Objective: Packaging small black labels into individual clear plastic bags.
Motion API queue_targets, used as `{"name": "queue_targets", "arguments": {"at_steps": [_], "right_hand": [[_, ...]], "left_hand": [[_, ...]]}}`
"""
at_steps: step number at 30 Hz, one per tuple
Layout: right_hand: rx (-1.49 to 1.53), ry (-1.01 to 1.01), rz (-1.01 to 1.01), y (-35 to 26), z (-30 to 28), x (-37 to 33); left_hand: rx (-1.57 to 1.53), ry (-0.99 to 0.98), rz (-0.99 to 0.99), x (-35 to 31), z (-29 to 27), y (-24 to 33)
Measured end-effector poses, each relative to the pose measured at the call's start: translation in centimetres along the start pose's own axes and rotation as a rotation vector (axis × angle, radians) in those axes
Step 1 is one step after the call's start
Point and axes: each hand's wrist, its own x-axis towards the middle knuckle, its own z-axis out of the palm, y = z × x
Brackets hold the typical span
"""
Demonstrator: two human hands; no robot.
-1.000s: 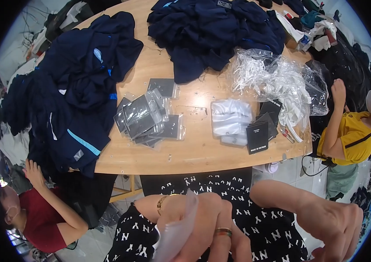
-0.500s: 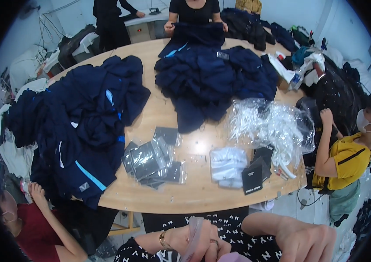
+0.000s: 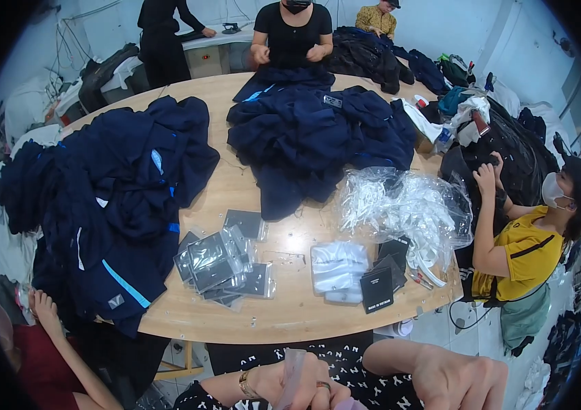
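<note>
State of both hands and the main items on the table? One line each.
Left hand: closed on translucent plastic piece
Right hand: fingers curled, contents hidden
Left navy garment pile: heaped, crumpled
Middle navy garment pile: heaped, crumpled
Dark-card packets: loosely stacked, overlapping
Clear bags: stacked flat
Black cards: fanned, overlapping
Large clear bag: crumpled, white strips inside

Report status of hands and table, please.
Left hand: holding translucent plastic piece. Right hand: fingers curled, contents unclear. Table: navy garments, packets, cards.
</note>
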Motion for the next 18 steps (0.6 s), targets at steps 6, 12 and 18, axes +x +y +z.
{"name": "queue_targets", "arguments": {"at_steps": [6,12,18], "right_hand": [[0.042,-0.061,0.133,-0.4,0.1,-0.2],[0.005,-0.025,0.056,-0.2,0.2,-0.5],[-0.013,0.001,-0.001,0.3,-0.2,-0.5]], "left_hand": [[0.015,-0.023,0.047,0.6,0.4,0.3],[0.026,-0.083,0.181,1.6,0.5,0.5],[0.013,-0.013,0.202,1.8,0.9,0.4]]}}
